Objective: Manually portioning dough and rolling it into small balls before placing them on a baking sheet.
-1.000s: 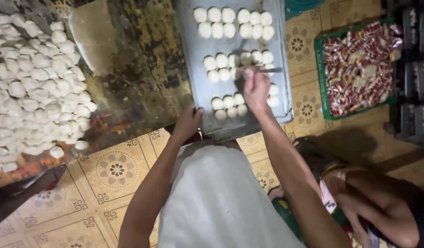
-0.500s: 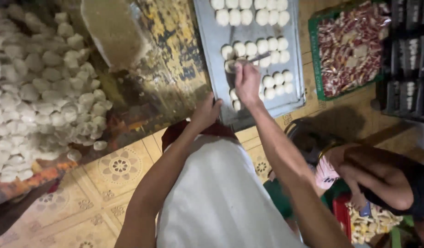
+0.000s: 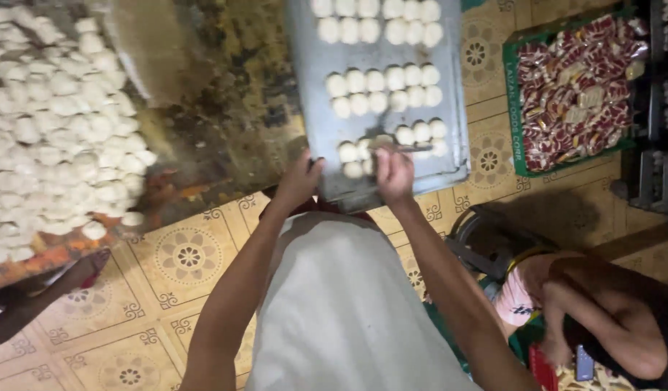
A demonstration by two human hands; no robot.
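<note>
A grey metal baking tray point(image 3: 305, 87) lies on the worn table, holding rows of small round white dough pieces point(image 3: 384, 87). My left hand point(image 3: 299, 179) grips the tray's near left corner. My right hand point(image 3: 393, 170) is over the nearest row and holds a thin metal tool point(image 3: 406, 148) that lies across the dough pieces there. My arms reach forward over my white garment.
A large heap of white dough pieces point(image 3: 51, 130) covers the table's left side. A green crate of red-and-white wrapped packets point(image 3: 573, 90) sits on the patterned tile floor at right. Another person point(image 3: 602, 311) crouches at lower right. A foot point(image 3: 73, 271) shows at left.
The view has shifted, so the tray sits more to the centre. My right hand with the tool has moved from the middle row towards the nearest row. My left hand stays at the tray's edge.
</note>
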